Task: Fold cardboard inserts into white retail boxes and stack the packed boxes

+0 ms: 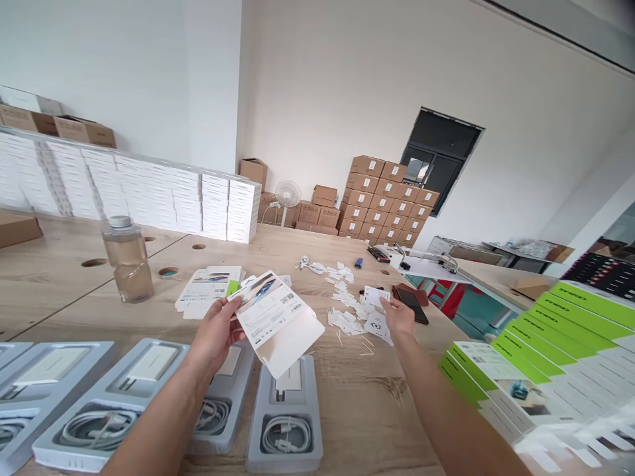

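My left hand (214, 334) grips a flat, unassembled printed carton (278, 317), held tilted above the trays. At the right, my right hand (399, 318) pinches the edge of a small white printed leaflet (374, 295) just over the table. Below that leaflet lies a stack of white leaflets (379, 326) with a black symbol. Nearest below the carton, a grey plastic tray (254, 433) holds a white charger (290, 380) and a coiled white cable (286, 435). Several similar trays stand in a row to the left, partly hidden by my left forearm.
More flat cartons (193, 307) lie behind my left hand, beside a water bottle (129, 264). Small white paper pieces (344, 314) are scattered mid-table, near a black phone (413, 305). Green-and-white boxes (520, 344) are stacked at right; white boxes (173, 198) line the back left.
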A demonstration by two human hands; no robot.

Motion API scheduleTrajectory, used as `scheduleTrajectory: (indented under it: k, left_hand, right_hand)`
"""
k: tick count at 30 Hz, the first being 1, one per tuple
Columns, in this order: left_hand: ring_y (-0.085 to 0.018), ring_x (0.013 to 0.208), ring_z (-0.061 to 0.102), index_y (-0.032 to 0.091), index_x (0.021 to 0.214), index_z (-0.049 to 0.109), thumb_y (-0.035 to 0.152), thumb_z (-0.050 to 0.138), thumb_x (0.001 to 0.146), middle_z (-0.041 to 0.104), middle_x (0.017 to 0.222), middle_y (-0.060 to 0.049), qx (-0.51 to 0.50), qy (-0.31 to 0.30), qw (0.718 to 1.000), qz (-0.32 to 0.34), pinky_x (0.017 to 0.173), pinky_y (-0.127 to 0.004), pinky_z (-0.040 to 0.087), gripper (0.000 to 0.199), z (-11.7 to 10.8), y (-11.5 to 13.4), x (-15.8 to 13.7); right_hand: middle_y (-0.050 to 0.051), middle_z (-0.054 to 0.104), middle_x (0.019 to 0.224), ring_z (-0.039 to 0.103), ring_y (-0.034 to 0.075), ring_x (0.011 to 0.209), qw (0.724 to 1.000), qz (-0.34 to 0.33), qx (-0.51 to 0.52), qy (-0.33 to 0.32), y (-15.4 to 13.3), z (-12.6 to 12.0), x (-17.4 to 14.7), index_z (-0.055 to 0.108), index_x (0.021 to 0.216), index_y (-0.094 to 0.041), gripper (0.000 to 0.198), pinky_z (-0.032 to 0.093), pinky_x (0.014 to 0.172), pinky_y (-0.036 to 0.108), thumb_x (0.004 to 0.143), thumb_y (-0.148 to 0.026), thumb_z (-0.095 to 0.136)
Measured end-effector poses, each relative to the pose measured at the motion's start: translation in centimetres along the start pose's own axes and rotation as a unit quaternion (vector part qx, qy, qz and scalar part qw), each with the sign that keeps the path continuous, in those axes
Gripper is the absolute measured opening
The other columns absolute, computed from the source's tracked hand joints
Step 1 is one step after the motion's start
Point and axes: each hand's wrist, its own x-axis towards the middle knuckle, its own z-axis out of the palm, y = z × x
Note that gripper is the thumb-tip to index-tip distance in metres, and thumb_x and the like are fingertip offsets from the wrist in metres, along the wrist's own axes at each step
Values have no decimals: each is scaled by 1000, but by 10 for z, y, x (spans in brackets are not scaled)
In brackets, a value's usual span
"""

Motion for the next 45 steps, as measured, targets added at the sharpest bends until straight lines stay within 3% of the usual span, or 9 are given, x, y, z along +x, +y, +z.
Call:
scheduleTrajectory:
  k: [6, 14, 20, 24, 27, 30, 34, 41, 45]
  left_hand:
    - [-15, 57, 63, 20, 94, 49, 35, 68, 76, 67, 82, -6, 58, 7, 998, -10, 39, -22, 47, 31, -1, -2, 2]
    - [-16, 52, 64, 17, 99, 50, 33, 70, 74, 67, 80, -9, 52, 63, 997, -7, 42, -26, 53, 35, -8, -2, 9]
    - [-17, 57, 65, 15, 97, 53, 35, 72, 73, 69, 83, -13, 53, 31, 997, -38, 44, -26, 55, 36, -4, -9, 6]
    - [-18, 60, 66, 13, 97, 57, 29, 75, 71, 69, 86, -14, -12, -3, 997, -81, 44, -26, 56, 35, -5, -13, 8]
    - [-17, 60, 66, 14, 100, 60, 20, 72, 73, 69, 83, -9, -85, 14, 992, -89, 46, -25, 58, 30, -10, -8, 12]
    - [-15, 65, 68, 16, 101, 59, 16, 67, 77, 68, 84, -6, -128, 24, 988, -85, 55, -24, 60, 25, -13, -1, 14]
    - [-17, 69, 69, 13, 99, 59, 14, 65, 77, 69, 85, -9, -155, 10, 983, -99, 60, -26, 61, 23, -12, 5, 11]
    - [-18, 72, 69, 14, 100, 60, 7, 65, 73, 70, 90, -8, -162, 8, 983, -86, 64, -28, 61, 29, -9, 7, 8]
    - [-19, 75, 70, 15, 101, 60, 5, 66, 71, 71, 94, -8, -147, 11, 986, -80, 65, -30, 61, 33, -8, 7, 8]
  right_hand:
    - [5, 69, 73, 62, 20, 65, 986, -41, 159, 0, -29, 11, -50, 68, 86, -11, 50, 48, 62, 29, 88, -55, 44]
    - [7, 64, 103, 59, 23, 98, 929, -241, 279, -33, -66, -11, -104, 67, 102, -23, 24, 46, 88, 37, 91, -29, 47]
    - [7, 56, 119, 53, 24, 110, 865, -422, 240, -123, -83, -17, -127, 60, 120, -33, 41, 48, 87, 42, 91, -14, 40]
    - [7, 39, 144, 32, 26, 133, 892, -358, 227, -156, -97, -21, -134, 34, 143, -28, 50, 29, 109, 51, 94, -23, 40]
    - [6, 40, 144, 35, 25, 133, 905, -279, 265, -180, -97, -27, -134, 43, 136, -28, 42, 31, 110, 48, 94, -30, 42]
    - [5, 43, 143, 38, 27, 132, 865, -295, 230, -334, -90, -28, -137, 53, 127, -31, 39, 36, 107, 47, 89, -36, 52]
    - [5, 31, 151, 26, 33, 138, 815, -335, 132, -454, -88, -21, -151, 43, 137, -34, 70, 29, 109, 52, 72, -35, 68]
    - [6, 48, 136, 40, 29, 127, 836, -333, 157, -407, -104, -28, -156, 46, 133, -29, 80, 35, 106, 41, 57, -17, 66]
    - [5, 48, 136, 48, 26, 120, 893, -214, 224, -327, -83, -44, -113, 43, 135, -31, 71, 39, 101, 41, 67, -19, 61]
